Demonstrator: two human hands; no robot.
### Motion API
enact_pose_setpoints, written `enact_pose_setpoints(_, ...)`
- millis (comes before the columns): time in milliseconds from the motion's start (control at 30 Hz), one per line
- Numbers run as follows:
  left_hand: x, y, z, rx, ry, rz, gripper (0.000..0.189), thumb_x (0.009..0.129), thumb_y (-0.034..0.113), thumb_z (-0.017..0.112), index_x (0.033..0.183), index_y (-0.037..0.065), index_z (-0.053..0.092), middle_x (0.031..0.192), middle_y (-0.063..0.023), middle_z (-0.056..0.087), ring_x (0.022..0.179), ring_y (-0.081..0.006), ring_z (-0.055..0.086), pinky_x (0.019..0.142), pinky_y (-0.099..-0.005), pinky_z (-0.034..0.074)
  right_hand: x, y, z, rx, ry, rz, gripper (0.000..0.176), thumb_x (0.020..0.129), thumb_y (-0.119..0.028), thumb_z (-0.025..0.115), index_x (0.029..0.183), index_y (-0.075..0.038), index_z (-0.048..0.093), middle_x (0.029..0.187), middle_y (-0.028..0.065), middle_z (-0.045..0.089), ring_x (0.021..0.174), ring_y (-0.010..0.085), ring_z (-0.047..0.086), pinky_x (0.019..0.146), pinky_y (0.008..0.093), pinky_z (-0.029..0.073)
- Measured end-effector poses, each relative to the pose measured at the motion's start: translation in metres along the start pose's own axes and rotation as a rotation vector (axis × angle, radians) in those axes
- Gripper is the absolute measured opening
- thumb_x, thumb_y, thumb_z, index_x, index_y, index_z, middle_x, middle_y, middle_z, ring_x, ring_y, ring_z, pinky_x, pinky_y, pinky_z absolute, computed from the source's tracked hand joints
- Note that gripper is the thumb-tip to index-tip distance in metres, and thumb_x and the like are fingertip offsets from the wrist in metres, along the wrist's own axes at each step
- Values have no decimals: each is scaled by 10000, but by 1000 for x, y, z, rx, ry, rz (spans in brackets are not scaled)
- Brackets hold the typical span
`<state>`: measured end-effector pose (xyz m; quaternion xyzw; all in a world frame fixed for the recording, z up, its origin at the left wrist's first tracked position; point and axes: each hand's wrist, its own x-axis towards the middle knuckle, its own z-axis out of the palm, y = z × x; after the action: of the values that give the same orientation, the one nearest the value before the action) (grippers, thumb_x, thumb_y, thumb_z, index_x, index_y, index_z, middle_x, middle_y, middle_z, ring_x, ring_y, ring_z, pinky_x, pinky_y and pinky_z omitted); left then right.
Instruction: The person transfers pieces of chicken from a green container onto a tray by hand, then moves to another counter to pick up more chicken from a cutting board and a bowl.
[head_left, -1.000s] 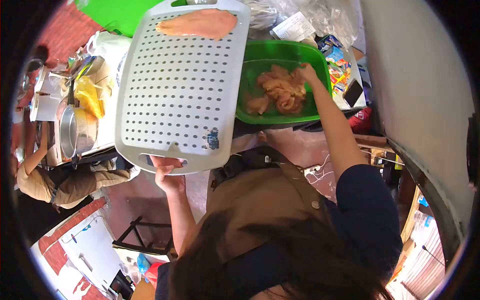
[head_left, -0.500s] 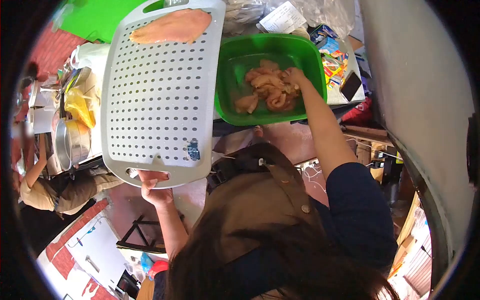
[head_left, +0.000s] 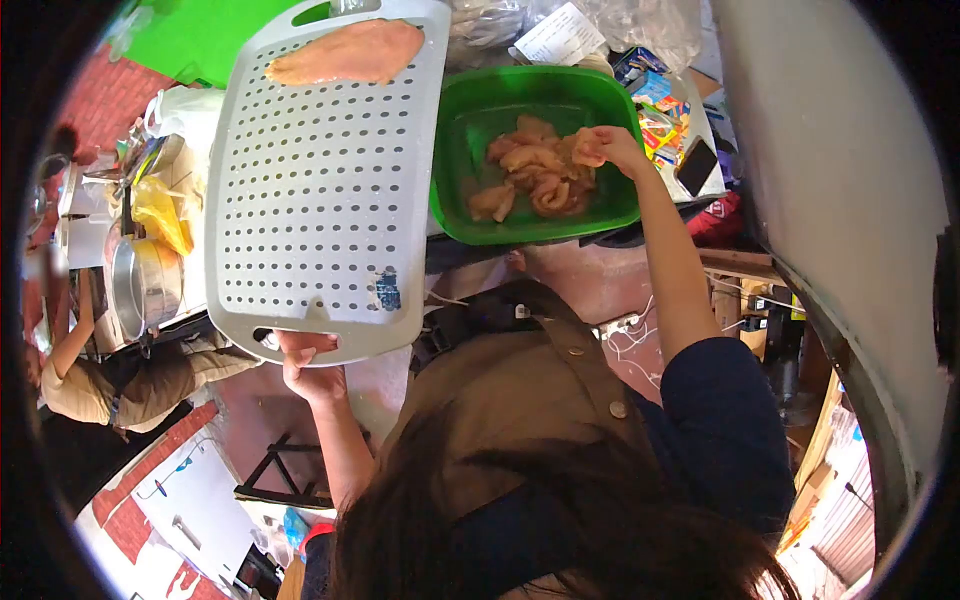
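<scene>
Plain grey wall [head_left: 830,150] on the right, reddish floor [head_left: 575,275] below, cluttered work surfaces at the far side and left; another person [head_left: 90,385] at the near left, well apart from you. Your left hand [head_left: 318,380] grasps the near handle of the perforated tray [head_left: 310,200], fingers through the slot. One flat fillet [head_left: 350,52] lies at the tray's far end. Your right hand [head_left: 618,150] pinches a small piece of raw meat [head_left: 590,147] over the right side of the green basin [head_left: 465,115]. Meat pile [head_left: 535,160] sits inside the basin, just left of that hand.

Risks: fillet looks wet and lies far from your grip, so if the near end rises it could slide off the far edge. One-handed hold at one end could let the tray twist or dip; can't tell what, if anything, supports the far end. Tray overlaps the basin's left rim in view, contact unclear; a knock there could jolt both. Pinched piece looks slick, held by fingertips, so could drop, mostly back into the basin, but over the rim if your hand swings right. Phone [head_left: 697,167] and colourful packets [head_left: 660,130] lie just beyond the basin's right side, so drips could reach them. Paper [head_left: 558,35] near the far rim, same splash worry.
</scene>
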<state>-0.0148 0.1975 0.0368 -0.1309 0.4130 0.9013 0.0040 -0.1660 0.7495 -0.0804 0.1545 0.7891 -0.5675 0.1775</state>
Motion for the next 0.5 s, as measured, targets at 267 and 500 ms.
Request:
enact_pose_setpoints(267,2,1,0,30,-40,16,764,571,139,490,1306,43,303,1140,-143,459,896,-252,502,712,-307,453,-18,-28,17,426,210,-29,401,803,-226,655,1109,7,543,1036,66,593,921,139,561,758,294,463)
enact_pose_setpoints(500,4,2,5,1,-13,32,773,570,134,490,1316,77,296,1171,-119,439,978,-258,474,732,-304,440,-19,-44,34,850,-14,-97,370,877,-237,554,1168,-19,484,1074,65,576,942,160,570,781,338,480)
